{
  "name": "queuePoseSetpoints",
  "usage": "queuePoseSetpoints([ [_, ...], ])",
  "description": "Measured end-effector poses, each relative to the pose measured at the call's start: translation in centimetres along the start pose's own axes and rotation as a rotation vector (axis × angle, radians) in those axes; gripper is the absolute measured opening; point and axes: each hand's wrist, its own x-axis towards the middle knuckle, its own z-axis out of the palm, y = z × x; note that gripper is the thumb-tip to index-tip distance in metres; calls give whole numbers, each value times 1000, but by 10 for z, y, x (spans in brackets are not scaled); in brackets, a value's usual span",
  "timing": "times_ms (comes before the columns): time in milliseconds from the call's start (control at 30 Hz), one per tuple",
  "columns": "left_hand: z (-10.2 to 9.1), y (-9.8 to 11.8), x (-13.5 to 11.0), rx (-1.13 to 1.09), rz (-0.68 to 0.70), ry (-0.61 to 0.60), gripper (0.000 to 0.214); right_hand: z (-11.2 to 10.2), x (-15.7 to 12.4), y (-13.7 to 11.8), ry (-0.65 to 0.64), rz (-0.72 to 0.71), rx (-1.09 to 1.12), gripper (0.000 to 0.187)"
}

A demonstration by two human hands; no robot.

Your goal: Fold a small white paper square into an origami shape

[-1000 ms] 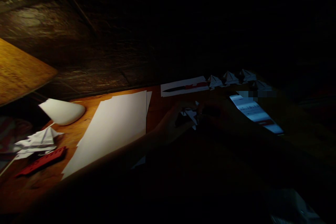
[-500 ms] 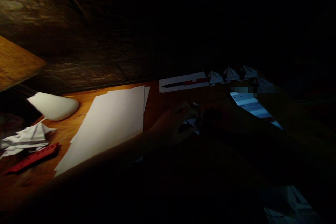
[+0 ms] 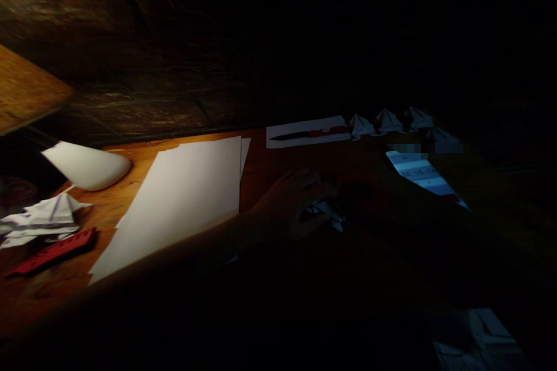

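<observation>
My left hand is in deep shadow at the middle of the table, its fingers curled round a small piece of folded white paper. Close against it on the right, my right hand is a dark shape, and its fingers are lost in the gloom. A stack of white paper sheets lies beside my left forearm. Beyond my hands a knife with a dark blade and red handle rests on a strip of white paper. To its right stand several folded paper figures.
A lit phone showing a timer lies right of my hands. At left are a lamp with a white base and tan shade, creased white paper and a flat red object. A dim printed sheet shows lower right.
The folded paper has turned and shifted slightly right and down in my left hand, whose fingers now cover more of its upper part. The view has tilted slightly.
</observation>
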Motion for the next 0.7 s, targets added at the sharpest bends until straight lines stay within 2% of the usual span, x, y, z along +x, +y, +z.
queuePoseSetpoints([
  [167,-3,2,0,97,49,-55,36,4,2,11,-64,8,-6,17],
  [300,-4,1,-1,133,33,-51,38,8,3,16,-24,25,-19,22],
  [533,-1,-4,0,28,55,-51,24,9,3,20,17,-3,-130,29],
  [700,5,-7,0,-31,52,-25,33,8,4,17,-9,24,-107,22],
])
